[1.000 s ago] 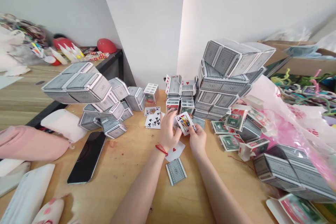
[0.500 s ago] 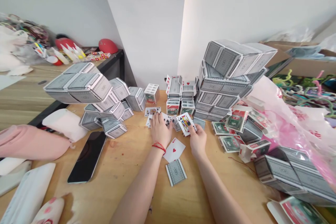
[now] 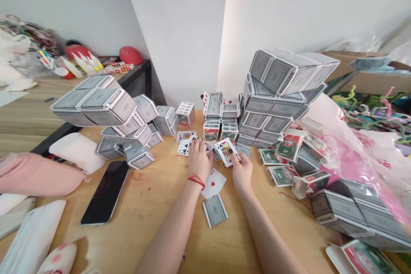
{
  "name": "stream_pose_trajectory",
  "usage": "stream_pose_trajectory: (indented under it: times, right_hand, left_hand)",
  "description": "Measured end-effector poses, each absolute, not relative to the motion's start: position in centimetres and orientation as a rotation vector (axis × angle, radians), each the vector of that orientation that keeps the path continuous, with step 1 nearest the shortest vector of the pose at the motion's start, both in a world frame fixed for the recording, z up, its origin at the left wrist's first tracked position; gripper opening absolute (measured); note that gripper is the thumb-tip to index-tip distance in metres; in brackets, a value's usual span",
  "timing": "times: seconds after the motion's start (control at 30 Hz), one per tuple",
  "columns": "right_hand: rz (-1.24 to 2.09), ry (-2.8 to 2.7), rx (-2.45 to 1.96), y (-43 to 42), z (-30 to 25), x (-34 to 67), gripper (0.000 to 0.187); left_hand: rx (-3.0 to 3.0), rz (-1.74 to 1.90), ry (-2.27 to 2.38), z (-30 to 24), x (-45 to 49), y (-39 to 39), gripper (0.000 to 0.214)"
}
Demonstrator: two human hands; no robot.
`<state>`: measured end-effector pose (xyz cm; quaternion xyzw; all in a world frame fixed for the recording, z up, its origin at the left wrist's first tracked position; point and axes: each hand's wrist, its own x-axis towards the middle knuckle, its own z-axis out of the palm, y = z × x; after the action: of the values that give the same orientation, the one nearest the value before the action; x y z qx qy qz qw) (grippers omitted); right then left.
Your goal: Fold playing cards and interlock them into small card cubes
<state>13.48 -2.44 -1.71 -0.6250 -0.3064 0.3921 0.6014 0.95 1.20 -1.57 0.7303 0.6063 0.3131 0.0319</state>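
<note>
My left hand, with a red string on the wrist, lies palm down with fingers stretched over loose face-up playing cards on the wooden table. My right hand pinches a small fan of face-up cards, a court card on top. An ace of hearts lies face up between my wrists. Just below it is a face-down card.
Stacks of wrapped card packs stand at the left and back right, smaller decks behind the hands. A black phone lies at the left. Opened card boxes and a pink plastic bag crowd the right side.
My left hand let go of the fan, moved left and down onto the loose cards on the table, then slid slightly right. My right hand kept holding the fan.
</note>
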Motion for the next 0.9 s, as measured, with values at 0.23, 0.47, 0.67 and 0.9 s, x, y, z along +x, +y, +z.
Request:
stream_pose_trajectory:
  times: [0.23, 0.47, 0.67, 0.9]
  right_hand:
    - [0.909, -0.717, -1.434, -2.5, -1.7, 13.5, 0.028]
    - [0.950, -0.719, -1.398, -2.6, -1.5, 13.5, 0.029]
    - [0.987, -0.735, -1.393, -2.7, -1.1, 13.3, 0.028]
    - [1.055, -0.772, -1.391, -2.9, -0.3, 12.9, 0.027]
  left_hand:
    - [2.065, 1.275, 1.792, -0.5, 1.0, 1.2, 0.025]
    - [1.987, 1.381, 1.732, 0.0, 1.1, 0.9, 0.021]
    - [1.935, 1.667, 1.664, -0.2, 0.9, 0.5, 0.028]
    - [2.087, 1.614, 1.404, 0.2, 1.6, -0.3, 0.027]
